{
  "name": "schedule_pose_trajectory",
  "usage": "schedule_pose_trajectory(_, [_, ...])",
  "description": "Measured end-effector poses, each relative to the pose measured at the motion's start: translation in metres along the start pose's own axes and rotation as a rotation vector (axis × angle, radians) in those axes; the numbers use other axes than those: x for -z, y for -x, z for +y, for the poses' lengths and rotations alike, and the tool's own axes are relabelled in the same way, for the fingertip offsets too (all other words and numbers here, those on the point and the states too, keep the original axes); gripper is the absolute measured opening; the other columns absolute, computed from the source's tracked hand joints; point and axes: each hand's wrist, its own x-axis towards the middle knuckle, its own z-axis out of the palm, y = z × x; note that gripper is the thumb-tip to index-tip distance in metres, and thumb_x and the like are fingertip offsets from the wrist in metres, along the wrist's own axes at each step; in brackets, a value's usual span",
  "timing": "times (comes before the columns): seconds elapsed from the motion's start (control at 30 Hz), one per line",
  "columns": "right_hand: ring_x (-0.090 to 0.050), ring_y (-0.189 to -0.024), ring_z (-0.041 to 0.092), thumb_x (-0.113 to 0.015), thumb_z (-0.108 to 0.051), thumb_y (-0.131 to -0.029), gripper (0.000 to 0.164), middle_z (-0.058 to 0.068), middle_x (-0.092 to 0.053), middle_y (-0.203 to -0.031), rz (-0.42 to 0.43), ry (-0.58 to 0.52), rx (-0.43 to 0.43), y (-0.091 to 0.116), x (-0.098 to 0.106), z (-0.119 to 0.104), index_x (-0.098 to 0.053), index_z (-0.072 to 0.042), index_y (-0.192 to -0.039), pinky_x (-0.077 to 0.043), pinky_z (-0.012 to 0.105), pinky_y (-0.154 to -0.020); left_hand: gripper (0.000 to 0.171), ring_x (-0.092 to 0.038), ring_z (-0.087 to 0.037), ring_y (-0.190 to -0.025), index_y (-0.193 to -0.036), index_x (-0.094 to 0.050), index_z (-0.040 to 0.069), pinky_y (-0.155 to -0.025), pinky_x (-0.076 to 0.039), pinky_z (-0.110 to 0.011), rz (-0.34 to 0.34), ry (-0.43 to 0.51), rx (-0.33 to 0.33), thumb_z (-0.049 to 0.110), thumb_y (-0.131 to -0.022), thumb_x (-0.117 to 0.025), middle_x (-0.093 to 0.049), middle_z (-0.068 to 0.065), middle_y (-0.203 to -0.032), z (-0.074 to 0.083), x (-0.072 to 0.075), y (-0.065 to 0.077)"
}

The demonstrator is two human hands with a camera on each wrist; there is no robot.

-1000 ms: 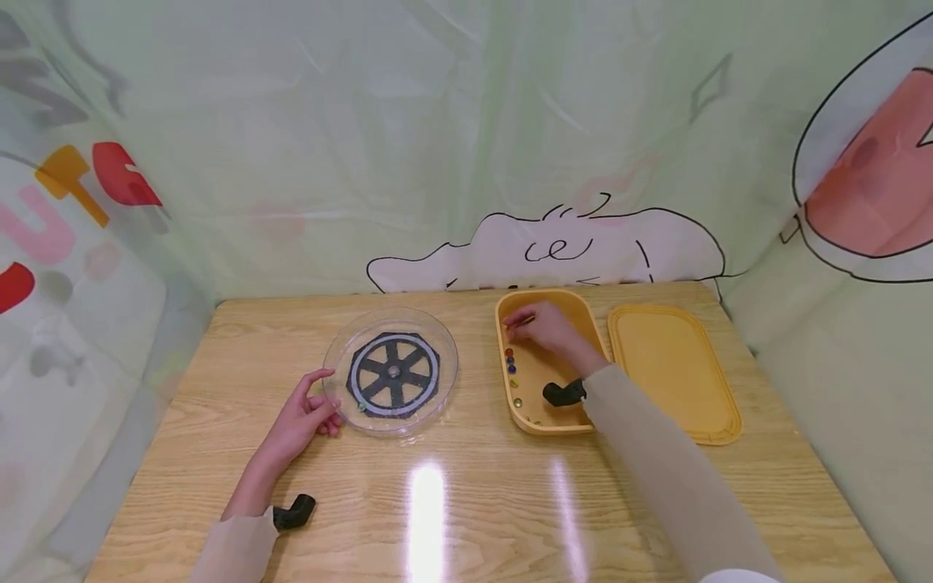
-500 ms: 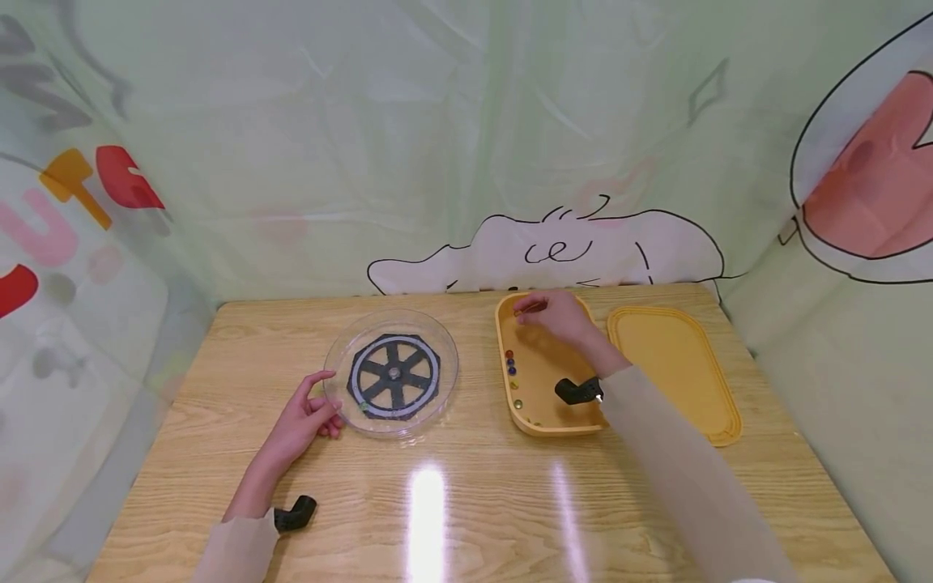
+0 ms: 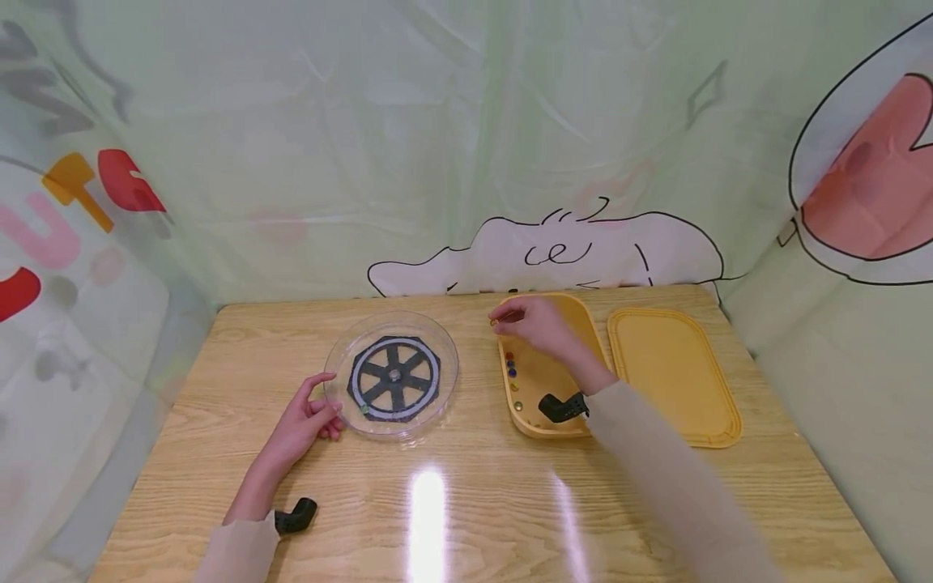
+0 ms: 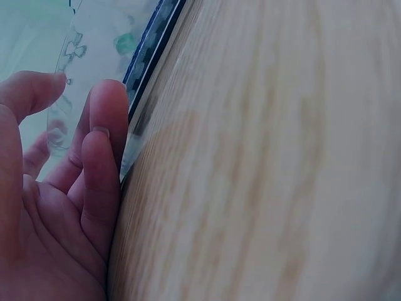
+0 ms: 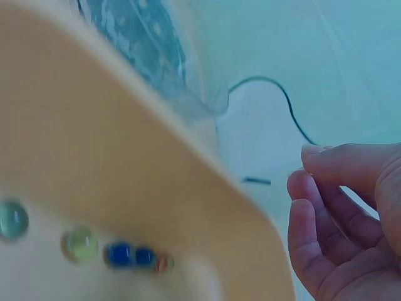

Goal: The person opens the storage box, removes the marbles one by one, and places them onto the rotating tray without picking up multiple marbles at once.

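Observation:
My left hand (image 3: 302, 421) rests on the table at the left side of a clear round dish (image 3: 446, 405), its fingertips touching the rim. Under or inside the dish shows a dark spoked wheel shape (image 3: 394, 375). A green marble (image 3: 364, 410) lies in the dish near my hand. Over the left wall of a yellow box (image 3: 550, 435), my right hand (image 3: 535, 325) pinches a small yellowish marble (image 3: 493, 322); in the right wrist view the fingertips hide it. Along the box's left side lie a red marble (image 3: 509, 356), two blue marbles (image 5: 131, 255), a yellow marble (image 5: 80, 243) and a green marble (image 5: 12, 219).
A flat yellow lid (image 3: 674, 376) lies on the wooden table (image 3: 481, 502) right of the box. A printed curtain (image 3: 437, 162) hangs behind the table. Between dish and box is a strip of tabletop.
From inside the box, my right hand has risen and moved left to its left wall, with the marble between its fingertips. My left hand has stayed at the dish.

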Motion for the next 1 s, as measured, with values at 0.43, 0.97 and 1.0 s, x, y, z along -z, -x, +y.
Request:
schedule_pose_trajectory(0.43, [-0.062,-0.089,0.02,-0.076,-0.006,-0.087,0.018,0.002,-0.071,-0.095,-0.062,0.013,0.05,0.001,-0.041,-0.026,-0.075,-0.004,-0.105,-0.053,0.03,-0.078,0.057,-0.065,-0.023,-0.062,-0.151,-0.03,0.013,-0.062,-0.054,-0.028,0.009,-0.007,0.018,0.011,-0.102,-0.058,-0.067,-0.017,-0.082,0.0,-0.001,0.0])
schedule_pose_trajectory(0.97, [-0.062,-0.087,0.017,-0.073,-0.002,-0.089,0.018,0.001,-0.07,-0.095,-0.174,-0.052,0.094,-0.003,-0.096,-0.036,-0.074,-0.001,-0.107,-0.053,0.027,-0.079,0.057,-0.065,-0.022,-0.063,-0.151,-0.029,0.013,-0.063,-0.054,-0.029,0.006,-0.015,0.013,0.012,-0.102,-0.058,-0.066,-0.017,-0.082,-0.004,0.001,-0.002])
schedule_pose_trajectory(1.0, [-0.062,-0.087,0.016,-0.073,-0.002,-0.089,0.018,0.001,-0.071,-0.095,-0.186,-0.054,0.094,-0.002,-0.099,-0.036,-0.074,-0.001,-0.107,-0.053,0.027,-0.078,0.057,-0.065,-0.022,-0.063,-0.151,-0.029,0.013,-0.063,-0.054,-0.028,0.006,-0.015,0.013,0.011,-0.102,-0.058,-0.066,-0.017,-0.082,-0.004,0.001,-0.002])
